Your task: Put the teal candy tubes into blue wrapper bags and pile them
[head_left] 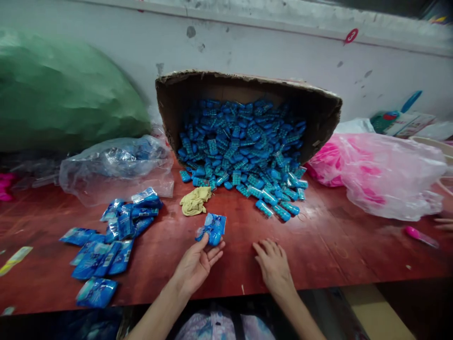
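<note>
My left hand (194, 267) is turned palm up and pinches a small blue printed packet (214, 226) between thumb and fingers, above the red table (244, 283). To its right, my right hand (272, 263) rests palm down on the tabletop, fingers spread a little and holding nothing. Beyond both hands, a cardboard box (169, 111) lies on its side, its mouth facing me. Many small blue items in clear wrap (240, 141) fill it and spill onto the table. Similar blue packets (95, 257) lie in a loose pile left of my left hand.
A crumpled pale yellow cloth (196, 200) lies before the box. Clear plastic bags (116, 165) and a big green sack (67, 94) occupy the left. Toward the right are a bag with pink contents (392, 174), a pink capped item (421, 236) and another person's fingers (445, 224).
</note>
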Action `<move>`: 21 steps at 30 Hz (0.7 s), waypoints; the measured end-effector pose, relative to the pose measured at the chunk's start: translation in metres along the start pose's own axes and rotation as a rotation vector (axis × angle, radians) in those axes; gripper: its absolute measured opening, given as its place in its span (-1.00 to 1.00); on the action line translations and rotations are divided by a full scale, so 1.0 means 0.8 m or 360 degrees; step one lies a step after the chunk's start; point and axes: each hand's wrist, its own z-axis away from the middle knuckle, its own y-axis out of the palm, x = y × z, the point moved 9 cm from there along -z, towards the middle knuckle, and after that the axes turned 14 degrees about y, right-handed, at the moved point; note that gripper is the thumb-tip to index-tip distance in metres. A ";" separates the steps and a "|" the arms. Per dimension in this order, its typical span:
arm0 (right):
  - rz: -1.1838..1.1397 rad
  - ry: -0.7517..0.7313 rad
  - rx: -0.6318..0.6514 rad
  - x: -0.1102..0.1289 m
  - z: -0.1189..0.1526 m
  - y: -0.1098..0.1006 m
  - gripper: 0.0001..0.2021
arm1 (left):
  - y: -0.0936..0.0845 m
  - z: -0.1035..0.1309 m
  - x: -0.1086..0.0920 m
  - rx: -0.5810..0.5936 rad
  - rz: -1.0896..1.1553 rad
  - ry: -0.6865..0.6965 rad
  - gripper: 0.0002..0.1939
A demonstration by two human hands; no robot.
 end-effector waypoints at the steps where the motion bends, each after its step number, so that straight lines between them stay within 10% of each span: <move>1: -0.0040 0.0098 -0.0052 -0.008 -0.010 -0.011 -0.72 | 0.001 0.001 0.003 0.0018 -0.0018 -0.0013 -0.90; 4: -0.0585 0.0287 -0.0019 0.004 -0.031 -0.029 -0.75 | 0.007 0.003 0.006 0.0107 -0.0119 0.0033 -0.92; 10: -0.2003 0.0476 0.0659 0.097 -0.037 0.026 -0.74 | 0.027 0.007 -0.006 0.0341 -0.0400 0.0299 -0.79; 21: -0.2326 0.0527 0.0718 0.112 -0.036 0.026 -0.74 | 0.015 0.000 -0.033 0.0187 -0.0717 0.0586 -0.69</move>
